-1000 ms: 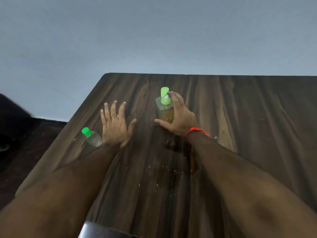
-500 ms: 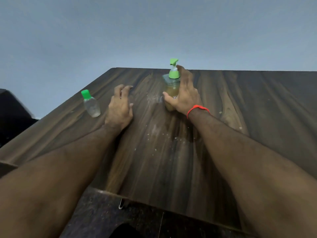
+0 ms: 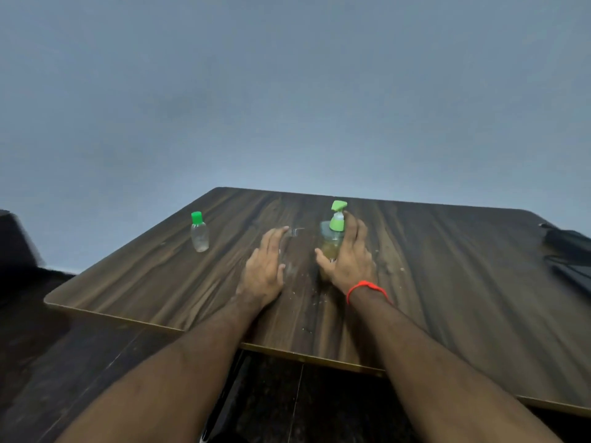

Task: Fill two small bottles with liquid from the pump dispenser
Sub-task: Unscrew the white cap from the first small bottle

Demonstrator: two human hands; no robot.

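hands reach out over the dark wood-grain table (image 3: 447, 282), and they are ours. our right hand (image 3: 348, 260) wraps the pump dispenser (image 3: 332, 238) from its right side, fingers (image 3: 353, 231) held close together up along the bottle and thumb hooked round the near side, so the grip is closed on it. the dispenser stands upright about midway across the table, nearer the far edge than the near one; its body is clear with amber liquid in the lower part, and a green pump head (image 3: 337, 215) sits on top with the nozzle pointing right. a red thread band (image 3: 366, 289) circles our right wrist. our left hand (image 3: 265, 266) lies just left of the dispenser, palm down, fingers pressed together and stretched toward the far edge, curled round nothing that we can make out for certain; a faint clear shape (image 3: 292, 233) shows at the fingertips, too blurred for us to tell what it is. a small clear bottle (image 3: 199, 233) with a green cap stands upright well to the left, near the table's far left corner, apart from both hands. pale crumbs (image 3: 315, 298) speckle the wood between our wrists. dark objects (image 3: 566, 247), hard to identify, sit at the right edge. behind the table rises a plain grey-blue wall (image 3: 287, 91).
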